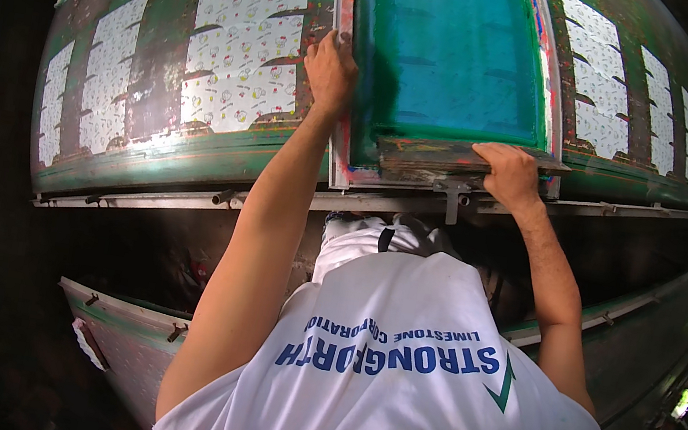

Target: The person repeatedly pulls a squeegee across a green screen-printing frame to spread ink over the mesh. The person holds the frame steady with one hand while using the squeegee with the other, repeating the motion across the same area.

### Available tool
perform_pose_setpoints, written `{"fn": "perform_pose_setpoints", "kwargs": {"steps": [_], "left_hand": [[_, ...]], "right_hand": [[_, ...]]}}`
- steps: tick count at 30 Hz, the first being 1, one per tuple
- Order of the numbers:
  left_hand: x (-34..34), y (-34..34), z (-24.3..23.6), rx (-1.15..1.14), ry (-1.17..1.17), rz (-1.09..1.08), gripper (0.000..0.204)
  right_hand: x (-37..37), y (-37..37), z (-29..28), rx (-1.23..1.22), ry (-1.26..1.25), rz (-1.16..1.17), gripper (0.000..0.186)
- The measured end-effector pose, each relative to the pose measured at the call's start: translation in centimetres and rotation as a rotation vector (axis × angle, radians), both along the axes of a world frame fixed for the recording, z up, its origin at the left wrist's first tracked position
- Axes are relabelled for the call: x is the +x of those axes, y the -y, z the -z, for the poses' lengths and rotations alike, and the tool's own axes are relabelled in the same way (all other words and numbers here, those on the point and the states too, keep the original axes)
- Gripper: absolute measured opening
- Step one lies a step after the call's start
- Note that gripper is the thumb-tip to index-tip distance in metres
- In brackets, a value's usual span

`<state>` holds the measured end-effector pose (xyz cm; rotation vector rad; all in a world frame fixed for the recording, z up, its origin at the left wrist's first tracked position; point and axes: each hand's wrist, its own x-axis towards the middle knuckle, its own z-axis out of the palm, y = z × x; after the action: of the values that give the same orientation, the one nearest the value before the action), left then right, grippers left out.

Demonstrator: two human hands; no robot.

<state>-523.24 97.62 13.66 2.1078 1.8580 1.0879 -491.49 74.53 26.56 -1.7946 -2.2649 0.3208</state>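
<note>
A screen-printing frame [341, 157] with blue-green mesh [453, 53] lies on the long green table in front of me. My left hand [330, 72] is closed round the left bar of the frame, about halfway up it. Across the near end of the mesh rests a wide squeegee [424, 153] with a worn, paint-stained wooden handle. My right hand [508, 175] grips it right of its middle, fingers over the top and thumb hidden. Dark green ink lies along the mesh's left and near edges. Below the squeegee, a metal bracket [453, 200] sticks out at the near edge.
White patterned sheets [247, 40] lie in columns on the table [159, 54], left of the frame; more sheets [596, 75] lie to its right. A metal rail [160, 198] with short pegs follows the near edge. Behind me stands a second long table [132, 324].
</note>
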Motion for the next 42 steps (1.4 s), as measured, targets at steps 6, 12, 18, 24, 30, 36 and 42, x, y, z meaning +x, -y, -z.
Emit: {"fn": "perform_pose_setpoints", "kwargs": {"steps": [6, 12, 18, 24, 30, 36, 42], "left_hand": [[0.2, 0.4, -0.6, -0.018, 0.060, -0.004, 0.038], [0.1, 0.0, -0.9, -0.046, 0.070, -0.002, 0.034], [0.3, 0.3, -1.2, 0.010, 0.063, 0.037, 0.030], [0.5, 0.2, -2.0, -0.081, -0.028, 0.023, 0.031], [0.6, 0.5, -2.2, -0.111, -0.127, 0.026, 0.041], [0.6, 0.7, -2.4, -0.118, -0.159, 0.020, 0.044], [0.8, 0.5, -2.5, -0.079, -0.177, 0.007, 0.046]], "right_hand": [[-0.1, -0.7, -1.3, 0.026, 0.014, -0.014, 0.051], [-1.0, -2.6, 1.0, 0.050, 0.091, 0.027, 0.046], [0.2, -11.0, 2.9, 0.178, 0.057, 0.056, 0.043], [3.0, -28.6, 3.5, 0.143, 0.156, 0.087, 0.025], [5.5, -44.4, 3.4, 0.123, 0.263, 0.090, 0.022], [6.1, -49.2, 4.1, 0.208, 0.240, 0.061, 0.019], [5.2, -42.5, 5.3, 0.183, 0.194, 0.050, 0.036]]}}
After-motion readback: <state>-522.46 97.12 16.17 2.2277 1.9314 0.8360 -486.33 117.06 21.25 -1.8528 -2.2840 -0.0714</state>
